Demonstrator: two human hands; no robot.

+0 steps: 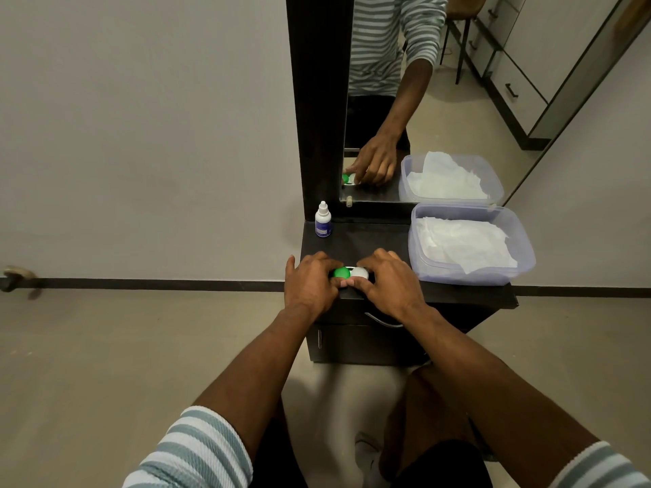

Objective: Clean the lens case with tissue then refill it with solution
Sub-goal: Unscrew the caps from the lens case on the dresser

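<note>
Covering much of the lens case (351, 272), both hands leave only its two round caps in plain sight: a green cap (341, 272) on the left and a white cap (360, 272) on the right, side by side and both screwed on. The body of the case beneath them is mostly hidden, apart from a thin pale strip between the caps. It sits on the dark counter (373, 237), close to the front edge.

The left hand (310, 283) curls over the green side, its fingers (322, 264) bent around that end and touching it. The right hand (391, 280) mirrors this on the white side, with fingers (378, 260) arched above the cap and the thumb tip pressed at the case's near edge. How firmly either hand grips cannot be told.

A small white solution bottle (323, 220) with a blue label stands upright at the back left corner of the counter, well apart from the hands; its label text is too small to read. A translucent tub (521, 241) of white tissue (465, 243) rests on the right side of the counter, lid off. The mirror (440, 110) behind repeats a hand, the case and the tub, and is cut off at the top.
</note>
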